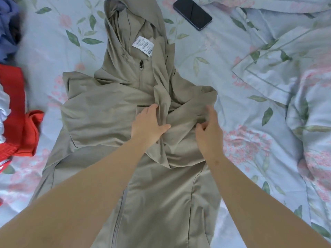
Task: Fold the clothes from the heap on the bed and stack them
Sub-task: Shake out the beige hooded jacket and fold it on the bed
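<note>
A beige hooded zip jacket (107,111) lies spread face up on the floral bed sheet (232,122), hood pointing away from me, a white barcode tag (143,45) at its collar. Both sleeves are folded in across the chest. My left hand (148,126) lies on the crossed sleeves with fingers spread and fairly straight, pressing the fabric. My right hand (209,129) is just to the right, fingers curled and pinching a fold of the right sleeve. The heap of clothes (16,108), red, white and blue, lies at the left edge.
A dark phone (192,13) lies screen up on the sheet beyond the hood, to the right. A floral pillow (279,68) and a rumpled duvet (315,133) fill the right side. A blue garment (9,27) sits at the top left.
</note>
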`<action>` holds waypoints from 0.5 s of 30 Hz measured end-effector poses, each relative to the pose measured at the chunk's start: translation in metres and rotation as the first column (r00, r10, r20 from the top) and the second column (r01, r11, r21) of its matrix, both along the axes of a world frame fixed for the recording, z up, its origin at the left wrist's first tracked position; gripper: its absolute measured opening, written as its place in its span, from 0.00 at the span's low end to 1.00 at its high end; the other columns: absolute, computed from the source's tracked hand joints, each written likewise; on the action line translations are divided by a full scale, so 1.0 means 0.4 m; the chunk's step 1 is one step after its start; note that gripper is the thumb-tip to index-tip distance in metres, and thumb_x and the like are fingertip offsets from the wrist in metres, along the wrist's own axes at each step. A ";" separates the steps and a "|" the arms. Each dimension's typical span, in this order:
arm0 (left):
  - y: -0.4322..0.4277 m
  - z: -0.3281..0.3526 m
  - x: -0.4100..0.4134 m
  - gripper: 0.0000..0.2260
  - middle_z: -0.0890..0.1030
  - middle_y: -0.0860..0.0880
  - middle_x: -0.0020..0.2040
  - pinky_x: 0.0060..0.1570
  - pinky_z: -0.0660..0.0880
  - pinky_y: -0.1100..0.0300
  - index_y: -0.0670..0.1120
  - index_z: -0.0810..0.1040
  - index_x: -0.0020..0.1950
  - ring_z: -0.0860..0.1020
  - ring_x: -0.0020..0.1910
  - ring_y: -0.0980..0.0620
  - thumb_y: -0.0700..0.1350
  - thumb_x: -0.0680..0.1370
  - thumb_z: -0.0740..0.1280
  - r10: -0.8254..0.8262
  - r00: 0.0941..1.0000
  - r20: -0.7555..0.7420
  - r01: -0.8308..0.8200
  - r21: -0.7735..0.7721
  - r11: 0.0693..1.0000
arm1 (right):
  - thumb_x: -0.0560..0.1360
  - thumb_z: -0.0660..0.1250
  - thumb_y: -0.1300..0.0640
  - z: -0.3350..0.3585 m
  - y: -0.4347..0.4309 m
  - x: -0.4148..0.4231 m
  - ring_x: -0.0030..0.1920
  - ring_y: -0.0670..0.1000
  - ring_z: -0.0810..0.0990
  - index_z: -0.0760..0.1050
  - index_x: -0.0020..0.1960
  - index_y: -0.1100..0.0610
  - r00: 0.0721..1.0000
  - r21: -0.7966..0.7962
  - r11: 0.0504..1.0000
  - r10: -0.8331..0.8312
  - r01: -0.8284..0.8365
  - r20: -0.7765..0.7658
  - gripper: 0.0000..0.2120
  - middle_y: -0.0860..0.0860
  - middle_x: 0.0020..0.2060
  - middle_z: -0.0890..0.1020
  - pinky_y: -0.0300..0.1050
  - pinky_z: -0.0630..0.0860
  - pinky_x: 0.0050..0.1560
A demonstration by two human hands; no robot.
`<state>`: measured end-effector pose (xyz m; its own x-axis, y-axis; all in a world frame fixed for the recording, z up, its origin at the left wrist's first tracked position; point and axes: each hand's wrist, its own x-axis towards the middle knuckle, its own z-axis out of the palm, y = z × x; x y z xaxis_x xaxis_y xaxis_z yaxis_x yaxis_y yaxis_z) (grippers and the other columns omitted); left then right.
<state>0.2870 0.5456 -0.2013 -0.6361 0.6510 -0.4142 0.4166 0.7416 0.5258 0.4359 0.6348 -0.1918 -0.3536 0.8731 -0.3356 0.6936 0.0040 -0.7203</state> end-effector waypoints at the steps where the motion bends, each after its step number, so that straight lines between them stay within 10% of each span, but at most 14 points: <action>1: 0.011 -0.001 -0.002 0.27 0.74 0.47 0.62 0.57 0.71 0.51 0.48 0.64 0.71 0.73 0.61 0.45 0.49 0.74 0.69 0.002 1.000 0.001 -0.002 -0.046 0.999 | 0.77 0.58 0.62 -0.001 0.017 -0.005 0.35 0.50 0.73 0.57 0.74 0.45 0.998 0.019 0.999 0.046 -0.047 0.047 0.29 0.49 0.33 0.72 0.45 0.71 0.36; 5: 0.001 0.036 -0.056 0.13 0.81 0.49 0.50 0.53 0.75 0.55 0.47 0.77 0.60 0.79 0.52 0.47 0.42 0.76 0.67 0.289 0.932 0.219 -0.331 0.189 0.925 | 0.76 0.59 0.61 -0.001 0.082 -0.030 0.50 0.55 0.76 0.74 0.60 0.54 0.946 0.025 0.976 0.202 -0.215 0.253 0.14 0.53 0.48 0.80 0.41 0.67 0.45; 8: -0.073 0.083 -0.129 0.06 0.79 0.54 0.41 0.46 0.74 0.60 0.49 0.78 0.49 0.76 0.39 0.58 0.40 0.76 0.66 0.573 0.747 0.338 -0.664 0.430 0.612 | 0.74 0.59 0.62 0.032 0.121 -0.040 0.44 0.55 0.78 0.76 0.48 0.54 0.992 0.122 0.985 -0.124 0.124 -0.008 0.09 0.53 0.43 0.81 0.43 0.72 0.48; 13: -0.138 0.083 -0.139 0.23 0.68 0.44 0.67 0.61 0.64 0.52 0.46 0.65 0.69 0.68 0.63 0.44 0.35 0.74 0.60 0.842 0.539 -0.018 -0.836 0.107 0.538 | 0.76 0.63 0.58 0.030 0.071 0.007 0.44 0.48 0.75 0.69 0.61 0.53 0.977 0.005 0.977 -0.214 0.214 -0.008 0.14 0.48 0.49 0.76 0.39 0.70 0.43; 15: -0.109 0.096 -0.095 0.27 0.64 0.42 0.70 0.65 0.59 0.51 0.44 0.64 0.70 0.62 0.68 0.42 0.33 0.71 0.60 0.745 0.626 -0.231 -0.718 0.204 0.666 | 0.74 0.65 0.59 0.015 0.035 0.040 0.48 0.52 0.72 0.69 0.56 0.56 0.970 0.014 0.975 -0.224 0.223 0.099 0.11 0.52 0.52 0.72 0.44 0.67 0.46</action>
<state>0.2491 0.5019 -0.1629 -0.9918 -0.0564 -0.1146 -0.1110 0.8244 0.5550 0.4518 0.6488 -0.1857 -0.1145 0.9273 -0.3564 0.7452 -0.1571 -0.6481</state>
